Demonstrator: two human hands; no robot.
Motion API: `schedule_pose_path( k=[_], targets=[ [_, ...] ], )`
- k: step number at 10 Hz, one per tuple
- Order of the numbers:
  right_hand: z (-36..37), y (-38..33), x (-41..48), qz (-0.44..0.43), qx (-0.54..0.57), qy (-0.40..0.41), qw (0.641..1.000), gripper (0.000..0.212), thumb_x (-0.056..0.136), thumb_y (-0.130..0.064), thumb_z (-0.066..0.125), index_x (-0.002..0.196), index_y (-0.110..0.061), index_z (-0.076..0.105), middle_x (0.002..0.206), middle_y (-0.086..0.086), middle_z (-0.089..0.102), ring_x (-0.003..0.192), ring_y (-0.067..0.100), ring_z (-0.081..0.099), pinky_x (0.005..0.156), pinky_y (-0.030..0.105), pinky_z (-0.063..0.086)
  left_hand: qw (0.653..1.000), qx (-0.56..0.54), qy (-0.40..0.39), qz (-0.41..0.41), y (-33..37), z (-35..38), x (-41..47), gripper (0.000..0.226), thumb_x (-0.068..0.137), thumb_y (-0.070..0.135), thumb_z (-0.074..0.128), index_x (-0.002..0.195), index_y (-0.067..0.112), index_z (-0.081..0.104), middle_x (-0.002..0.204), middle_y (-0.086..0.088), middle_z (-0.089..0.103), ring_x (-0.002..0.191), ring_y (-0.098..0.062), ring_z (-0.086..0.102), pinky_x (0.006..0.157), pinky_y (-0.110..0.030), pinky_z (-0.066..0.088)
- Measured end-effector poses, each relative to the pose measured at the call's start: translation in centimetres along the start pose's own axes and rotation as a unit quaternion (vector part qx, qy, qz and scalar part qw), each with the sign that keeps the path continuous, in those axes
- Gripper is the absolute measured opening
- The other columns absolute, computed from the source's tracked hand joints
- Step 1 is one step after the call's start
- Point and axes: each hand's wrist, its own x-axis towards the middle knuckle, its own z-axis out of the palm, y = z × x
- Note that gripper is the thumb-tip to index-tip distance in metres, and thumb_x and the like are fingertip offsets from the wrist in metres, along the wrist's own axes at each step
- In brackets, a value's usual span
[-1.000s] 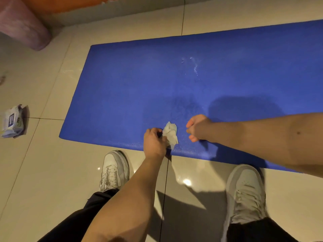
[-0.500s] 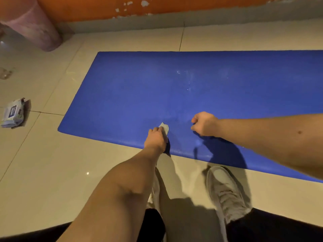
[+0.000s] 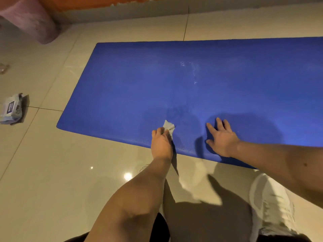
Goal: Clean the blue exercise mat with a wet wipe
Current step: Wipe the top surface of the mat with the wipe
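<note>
Both hands are down on the blue exercise mat (image 3: 174, 84), close to its near edge. The left hand (image 3: 161, 144) has its fingers curled around a small white wet wipe (image 3: 168, 126). It holds the wipe bunched up, and a bit of the wipe sticks out past the fingers and sits on the mat. The right hand (image 3: 222, 138) is open. Its fingers are spread out and it lies flat on the mat, palm down, a little way to the right of the wipe. The two hands do not touch.

The mat lies flat on the floor (image 3: 52, 172). Its left end is in view and its right end runs out of the picture. Farther up the mat, past the hands, are some small white marks (image 3: 194, 72). The mat looks a bit darker just past the wipe.

The floor is made of big, shiny, light tiles. A pack of wipes (image 3: 11, 109) lies on the floor, well off to the left of the mat. A pink fuzzy thing (image 3: 29, 20) sits in the top left corner. A white shoe (image 3: 269, 203) stands on the floor at the bottom right, under the right arm. An orange wall (image 3: 104, 2) runs along the top.
</note>
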Motion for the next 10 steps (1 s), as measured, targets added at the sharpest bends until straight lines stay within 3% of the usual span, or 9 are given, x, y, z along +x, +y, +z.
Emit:
schedule_pose_path(
  k=[2, 3, 4, 5, 6, 7, 8, 9, 10],
  targets=[
    [3.0, -1.0, 0.6, 0.012, -0.031, 0.052, 0.998, 0.075, 0.102, -0.058, 0.036, 0.162, -0.03, 0.0, 0.166, 0.016, -0.017, 0.151, 0.046, -0.018, 0.124, 0.053, 0.002, 0.993, 0.046, -0.06, 0.094, 1.3, 1.4, -3.0, 0.04, 0.087, -0.011, 0.057, 0.123, 0.005, 0.065, 0.135, -0.01, 0.055, 0.128, -0.023, 0.042, 0.107, -0.036, 0.035],
    [2.8, -0.6, 0.9, 0.005, -0.036, 0.052, 0.998, 0.074, 0.102, -0.057, 0.037, 0.162, -0.03, 0.003, 0.166, 0.016, -0.016, 0.151, 0.047, -0.016, 0.124, 0.053, 0.003, 0.99, 0.091, -0.042, 0.099, 0.0, 0.4, -2.2, 0.036, 0.093, -0.001, 0.056, 0.126, 0.01, 0.065, 0.138, -0.006, 0.055, 0.129, -0.019, 0.041, 0.107, -0.029, 0.033],
    [2.6, 0.3, 0.8, -0.018, -0.024, 0.032, 0.999, 0.072, 0.103, -0.052, 0.037, 0.162, -0.031, 0.0, 0.166, 0.014, -0.021, 0.15, 0.045, -0.02, 0.124, 0.05, 0.002, 0.993, 0.104, 0.028, 0.044, -2.3, -2.2, -0.4, 0.021, 0.099, 0.025, 0.05, 0.111, 0.025, 0.068, 0.121, 0.004, 0.057, 0.11, -0.012, 0.055, 0.103, -0.027, 0.042],
    [2.3, 1.3, 0.2, -0.04, -0.007, 0.021, 0.999, 0.072, 0.104, -0.045, 0.04, 0.162, -0.032, -0.001, 0.165, 0.01, -0.026, 0.15, 0.039, -0.025, 0.125, 0.047, 0.002, 0.99, 0.059, 0.096, -0.081, -3.6, -3.7, 1.6, 0.016, 0.097, 0.022, 0.052, 0.108, 0.021, 0.064, 0.117, 0.004, 0.051, 0.103, -0.014, 0.055, 0.088, -0.017, 0.042],
    [2.3, 2.2, -0.1, -0.057, -0.004, 0.007, 0.998, 0.073, 0.104, -0.041, 0.04, 0.161, -0.031, -0.005, 0.164, 0.007, -0.029, 0.15, 0.036, -0.028, 0.126, 0.044, 0.003, 0.981, 0.042, 0.133, -0.132, -3.3, -3.4, 2.5, 0.012, 0.098, 0.01, 0.052, 0.107, 0.008, 0.059, 0.114, 0.001, 0.045, 0.09, 0.004, 0.044, 0.079, -0.01, 0.036],
    [2.7, 2.7, 0.0, -0.065, -0.02, 0.006, 0.998, 0.074, 0.105, -0.042, 0.039, 0.161, -0.031, -0.007, 0.164, 0.006, -0.029, 0.15, 0.035, -0.028, 0.126, 0.044, 0.003, 0.985, 0.019, 0.119, -0.12, -0.7, -1.3, 1.1, 0.007, 0.097, 0.003, 0.052, 0.098, 0.008, 0.057, 0.103, 0.008, 0.043, 0.086, 0.01, 0.043, 0.079, -0.012, 0.037],
    [3.2, 2.7, 0.5, -0.065, -0.038, 0.02, 0.997, 0.076, 0.103, -0.043, 0.039, 0.161, -0.029, -0.008, 0.165, 0.011, -0.025, 0.15, 0.039, -0.025, 0.125, 0.047, 0.002, 0.997, 0.009, 0.067, -0.043, 2.5, 1.1, -1.0, 0.015, 0.092, -0.005, 0.056, 0.093, 0.009, 0.06, 0.101, 0.006, 0.048, 0.086, -0.003, 0.046, 0.079, -0.017, 0.033],
    [3.7, 2.8, 1.2, -0.061, -0.06, 0.008, 0.996, 0.077, 0.103, -0.048, 0.032, 0.16, -0.026, -0.015, 0.164, 0.016, -0.027, 0.147, 0.043, -0.032, 0.126, 0.051, 0.002, 0.997, 0.031, -0.01, 0.076, 4.7, 3.6, -3.2, 0.013, 0.093, 0.001, 0.058, 0.097, 0.009, 0.066, 0.108, -0.003, 0.053, 0.099, -0.018, 0.046, 0.086, -0.025, 0.041],
    [3.3, 3.0, 1.0, -0.066, -0.06, -0.001, 0.996, 0.077, 0.104, -0.046, 0.034, 0.159, -0.027, -0.017, 0.163, 0.014, -0.029, 0.146, 0.04, -0.034, 0.126, 0.049, 0.002, 0.992, 0.047, -0.027, 0.11, 3.4, 3.9, -2.7, 0.018, 0.1, 0.014, 0.056, 0.104, 0.005, 0.071, 0.113, 0.002, 0.053, 0.105, -0.017, 0.046, 0.095, -0.024, 0.044]
  ],
)
